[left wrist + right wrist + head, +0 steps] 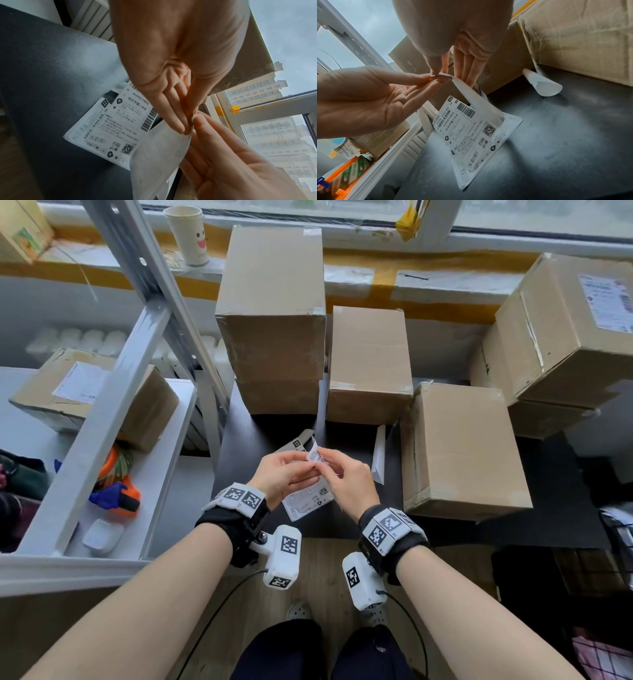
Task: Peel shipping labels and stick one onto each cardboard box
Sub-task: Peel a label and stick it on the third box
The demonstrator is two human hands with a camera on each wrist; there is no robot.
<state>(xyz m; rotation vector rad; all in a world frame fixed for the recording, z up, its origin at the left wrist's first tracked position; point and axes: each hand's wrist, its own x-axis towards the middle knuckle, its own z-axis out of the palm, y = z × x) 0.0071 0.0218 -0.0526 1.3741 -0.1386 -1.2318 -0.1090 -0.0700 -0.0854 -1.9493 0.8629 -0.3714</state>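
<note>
A white rectangular paper shipping label (pixel 467 129), printed with black barcodes, a QR code and text, hangs tilted above the near edge of the matt black tabletop (pixel 260 433). Its upper corner curls over as a plain white strip. The left hand (pixel 281 474) pinches that corner between thumb and forefinger, its other fingers straight; the right hand (pixel 346 477) pinches the same corner from the opposite side, remaining fingers extended. Whether the strip is backing or sticker I cannot tell. Three plain brown cardboard boxes (pixel 368 361) with taped seams stand along the tabletop's far and right edges. One curled white backing sheet (pixel 542 83) lies between two boxes.
</note>
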